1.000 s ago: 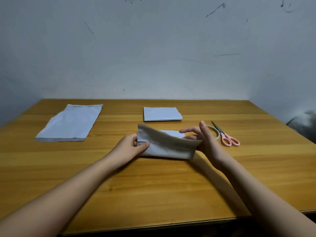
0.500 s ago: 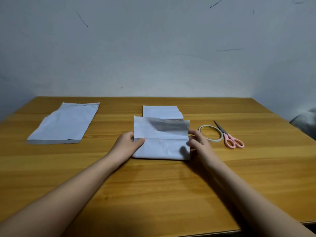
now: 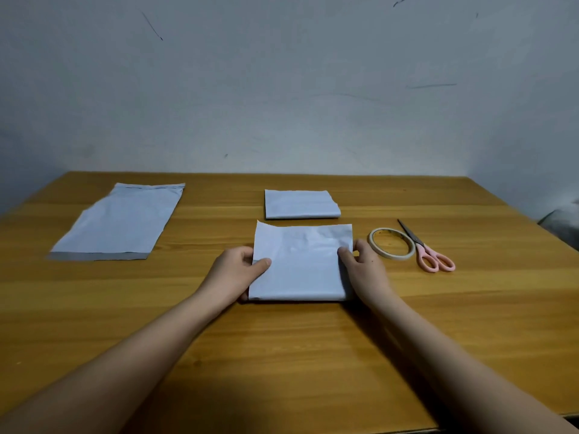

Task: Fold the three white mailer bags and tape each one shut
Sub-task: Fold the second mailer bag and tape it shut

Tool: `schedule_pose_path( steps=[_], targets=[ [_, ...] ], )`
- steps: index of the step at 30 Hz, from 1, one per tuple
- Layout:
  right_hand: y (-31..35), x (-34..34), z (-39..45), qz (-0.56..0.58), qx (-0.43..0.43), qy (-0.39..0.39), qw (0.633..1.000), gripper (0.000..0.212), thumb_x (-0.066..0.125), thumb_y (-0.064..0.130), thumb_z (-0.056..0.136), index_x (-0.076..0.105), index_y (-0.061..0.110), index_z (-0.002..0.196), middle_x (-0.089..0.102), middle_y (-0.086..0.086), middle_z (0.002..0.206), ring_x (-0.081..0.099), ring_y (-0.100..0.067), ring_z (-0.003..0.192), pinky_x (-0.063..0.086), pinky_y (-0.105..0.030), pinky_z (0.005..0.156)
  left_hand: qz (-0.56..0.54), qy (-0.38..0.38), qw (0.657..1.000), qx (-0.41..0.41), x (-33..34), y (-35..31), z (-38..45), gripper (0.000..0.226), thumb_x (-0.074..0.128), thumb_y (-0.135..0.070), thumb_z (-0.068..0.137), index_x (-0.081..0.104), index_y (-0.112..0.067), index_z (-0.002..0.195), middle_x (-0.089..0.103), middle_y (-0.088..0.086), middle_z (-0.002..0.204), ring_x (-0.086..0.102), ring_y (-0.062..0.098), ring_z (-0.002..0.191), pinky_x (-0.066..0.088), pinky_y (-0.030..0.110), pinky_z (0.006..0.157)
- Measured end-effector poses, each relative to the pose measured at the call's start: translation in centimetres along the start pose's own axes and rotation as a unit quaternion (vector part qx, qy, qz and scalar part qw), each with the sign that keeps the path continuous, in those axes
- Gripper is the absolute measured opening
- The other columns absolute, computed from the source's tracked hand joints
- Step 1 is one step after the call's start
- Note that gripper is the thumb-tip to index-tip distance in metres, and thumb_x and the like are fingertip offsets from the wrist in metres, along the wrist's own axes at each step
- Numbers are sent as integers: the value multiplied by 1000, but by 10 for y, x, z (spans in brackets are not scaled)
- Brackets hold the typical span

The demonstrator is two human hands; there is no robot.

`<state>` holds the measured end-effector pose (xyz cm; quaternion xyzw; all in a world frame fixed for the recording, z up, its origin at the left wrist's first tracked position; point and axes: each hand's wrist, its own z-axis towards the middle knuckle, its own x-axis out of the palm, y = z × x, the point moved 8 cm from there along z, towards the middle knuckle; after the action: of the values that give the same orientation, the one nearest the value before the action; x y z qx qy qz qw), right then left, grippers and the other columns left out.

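A folded white mailer bag (image 3: 302, 264) lies flat in the middle of the wooden table (image 3: 282, 355). My left hand (image 3: 235, 272) pinches its left edge, thumb on top. My right hand (image 3: 363, 267) grips its right edge the same way. Behind it rests a smaller folded mailer bag (image 3: 300, 204). An unfolded mailer bag (image 3: 120, 222) with a grey strip at its near end lies flat at the far left. A roll of tape (image 3: 391, 243) lies just right of my right hand, and pink-handled scissors (image 3: 427, 250) lie beside the roll.
A pale wall stands close behind the table's far edge. A grey object (image 3: 564, 227) shows past the table's right edge.
The flap that I held raised a second ago has come down flat onto the bag. Both hands have slid to the bag's side edges and now press it to the table.
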<state>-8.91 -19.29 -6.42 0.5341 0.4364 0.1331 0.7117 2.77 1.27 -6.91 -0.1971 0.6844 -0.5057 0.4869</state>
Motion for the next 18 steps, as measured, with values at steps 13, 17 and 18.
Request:
schedule_pose_path(
  steps=[13, 17, 18],
  targets=[
    [2, -7, 7, -183, -16, -16, 983, 28, 56, 30, 91, 50, 25, 119, 51, 9, 71, 57, -24, 82, 40, -31, 68, 130, -64, 989, -19, -8, -4, -6, 74, 59, -47, 86, 21, -25, 147, 67, 3, 94, 63, 21, 86, 50, 37, 76],
    [4, -4, 6, -197, -43, -33, 979, 27, 52, 26, 94, 47, 23, 119, 60, -2, 78, 58, -28, 79, 44, -36, 68, 129, -48, 990, 8, -8, -7, -20, 75, 60, -42, 87, 17, -29, 147, 62, -5, 79, 62, 13, 76, 50, 36, 74],
    [5, -3, 5, -202, -55, -39, 977, 25, 51, 25, 94, 46, 22, 119, 61, -4, 77, 58, -29, 76, 44, -37, 66, 134, -55, 989, 18, -7, -9, -23, 72, 60, -38, 88, 18, -30, 146, 59, -6, 76, 60, 13, 72, 48, 35, 71]
  ],
)
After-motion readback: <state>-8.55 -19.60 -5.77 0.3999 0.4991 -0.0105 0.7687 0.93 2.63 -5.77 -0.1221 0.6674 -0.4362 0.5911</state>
